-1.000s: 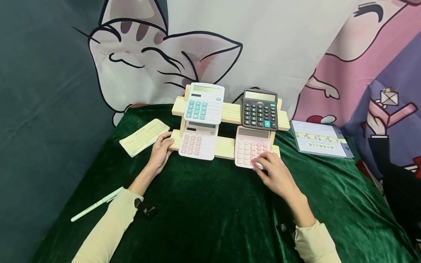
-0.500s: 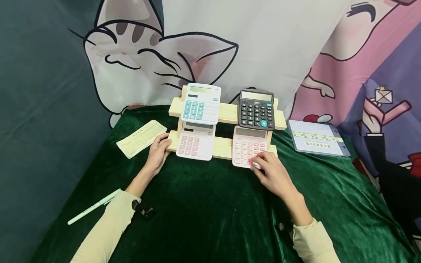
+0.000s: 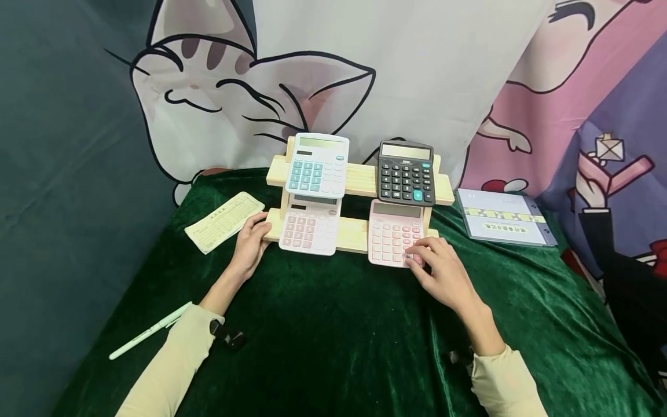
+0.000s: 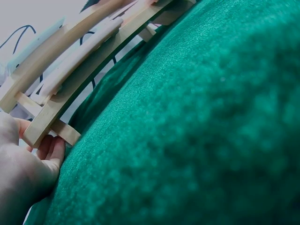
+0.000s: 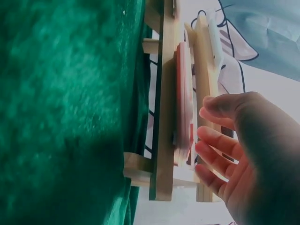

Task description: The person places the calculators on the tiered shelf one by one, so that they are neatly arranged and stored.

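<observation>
A two-tier wooden rack point(image 3: 352, 234) bears calculators. On its upper tier lean a white calculator with blue keys point(image 3: 333, 176) and a black one point(image 3: 406, 152); below are a pale pink calculator point(image 3: 324, 234) at left and a brighter pink calculator point(image 3: 384, 231) at right. My left hand point(image 3: 249, 246) grips the left end of the lower plank, thumb above and fingers beneath in the left wrist view. My right hand point(image 3: 443, 269) hovers at the bright pink calculator's lower right keys, fingers loosely bent around nothing. In the right wrist view its fingertips point(image 5: 202, 147) stand just off the key face.
A paper receipt pad point(image 3: 225, 223) lies left of the rack, and a pale green pen point(image 3: 148, 331) beside the left sleeve. To the right is a grey-lilac notebook point(image 3: 505, 217). Green velvet point(image 3: 333, 336) covers the table; a cartoon-printed curtain point(image 3: 417, 69) hangs behind.
My right hand has shifted a little to the right across the bright pink calculator's lower keys. The left hand keeps its grip on the rack. The head view has moved slightly.
</observation>
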`<action>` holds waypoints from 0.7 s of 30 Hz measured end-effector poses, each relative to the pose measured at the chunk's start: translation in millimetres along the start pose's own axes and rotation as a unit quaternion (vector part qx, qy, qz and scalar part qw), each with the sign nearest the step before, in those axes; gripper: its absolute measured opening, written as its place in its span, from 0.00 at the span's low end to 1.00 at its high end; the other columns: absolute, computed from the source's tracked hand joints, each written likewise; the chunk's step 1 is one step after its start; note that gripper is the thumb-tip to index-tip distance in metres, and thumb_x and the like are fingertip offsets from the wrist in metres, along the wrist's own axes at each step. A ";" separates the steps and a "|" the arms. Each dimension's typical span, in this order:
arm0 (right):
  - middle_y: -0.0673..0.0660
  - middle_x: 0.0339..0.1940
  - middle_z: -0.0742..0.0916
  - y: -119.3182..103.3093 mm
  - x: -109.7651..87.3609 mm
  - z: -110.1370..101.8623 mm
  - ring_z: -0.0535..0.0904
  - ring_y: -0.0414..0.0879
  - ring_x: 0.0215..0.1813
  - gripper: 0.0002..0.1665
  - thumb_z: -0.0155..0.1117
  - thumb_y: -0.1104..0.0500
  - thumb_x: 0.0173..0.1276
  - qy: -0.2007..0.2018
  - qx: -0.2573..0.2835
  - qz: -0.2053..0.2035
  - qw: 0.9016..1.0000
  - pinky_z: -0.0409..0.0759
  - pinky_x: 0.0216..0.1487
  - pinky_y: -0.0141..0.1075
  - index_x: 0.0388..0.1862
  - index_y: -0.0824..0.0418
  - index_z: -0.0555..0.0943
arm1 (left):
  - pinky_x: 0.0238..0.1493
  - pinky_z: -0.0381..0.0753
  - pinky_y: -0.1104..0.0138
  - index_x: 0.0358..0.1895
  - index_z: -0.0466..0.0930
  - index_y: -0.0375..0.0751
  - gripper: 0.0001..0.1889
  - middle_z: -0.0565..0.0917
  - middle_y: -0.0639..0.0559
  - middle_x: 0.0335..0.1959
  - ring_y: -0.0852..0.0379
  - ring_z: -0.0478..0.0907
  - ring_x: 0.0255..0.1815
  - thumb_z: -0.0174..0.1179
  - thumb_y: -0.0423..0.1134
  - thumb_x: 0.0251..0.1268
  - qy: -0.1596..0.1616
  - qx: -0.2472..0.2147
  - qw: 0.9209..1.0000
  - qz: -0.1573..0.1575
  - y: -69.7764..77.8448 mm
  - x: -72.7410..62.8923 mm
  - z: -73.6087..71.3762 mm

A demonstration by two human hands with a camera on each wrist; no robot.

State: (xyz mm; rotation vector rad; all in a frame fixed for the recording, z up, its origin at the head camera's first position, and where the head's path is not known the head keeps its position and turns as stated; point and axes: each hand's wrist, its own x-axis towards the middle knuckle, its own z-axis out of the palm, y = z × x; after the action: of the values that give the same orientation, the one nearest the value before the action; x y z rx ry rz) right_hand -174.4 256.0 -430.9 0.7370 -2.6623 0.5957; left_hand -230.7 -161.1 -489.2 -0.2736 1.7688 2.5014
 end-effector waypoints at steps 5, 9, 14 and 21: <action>0.56 0.47 0.83 5.9 -1.1 -3.5 0.74 0.53 0.53 0.08 0.69 0.58 0.67 -0.003 0.006 0.010 1.000 0.68 0.54 0.50 0.43 0.58 0.86 | 0.50 0.78 0.75 0.73 0.58 0.40 0.24 0.71 0.51 0.56 0.58 0.73 0.56 0.48 0.35 0.79 0.002 0.009 1.000 -0.004 2.9 -2.7 -0.3; 0.58 0.48 0.83 14.5 -3.3 -12.6 0.73 0.55 0.55 0.09 0.68 0.57 0.68 0.007 0.013 0.034 0.999 0.67 0.58 0.54 0.45 0.59 0.86 | 0.50 0.77 0.75 0.73 0.59 0.42 0.25 0.72 0.48 0.60 0.60 0.74 0.55 0.49 0.38 0.78 0.017 0.064 0.998 -0.003 9.1 -3.8 0.5; 0.61 0.52 0.83 32.3 -10.5 -25.9 0.73 0.58 0.59 0.16 0.67 0.54 0.70 0.005 -0.006 0.049 0.999 0.65 0.62 0.57 0.51 0.60 0.84 | 0.58 0.72 0.69 0.73 0.61 0.44 0.25 0.70 0.42 0.68 0.56 0.72 0.59 0.50 0.43 0.77 0.043 0.200 0.979 -0.003 21.9 -11.7 -0.5; 0.64 0.65 0.78 59.7 -21.4 -53.7 0.68 0.61 0.69 0.29 0.65 0.50 0.71 -0.009 -0.027 0.069 0.997 0.60 0.68 0.62 0.67 0.60 0.76 | 0.72 0.62 0.45 0.74 0.59 0.38 0.29 0.63 0.35 0.73 0.38 0.62 0.73 0.51 0.44 0.76 -0.013 0.392 0.916 0.088 44.7 -20.1 -6.1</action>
State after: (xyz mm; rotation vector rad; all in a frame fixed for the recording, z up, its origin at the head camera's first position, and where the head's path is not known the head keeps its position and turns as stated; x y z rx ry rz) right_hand -179.4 336.6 -411.3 0.5498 -2.7509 0.5507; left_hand -217.3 -180.9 -446.1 -0.0243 2.6754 1.6433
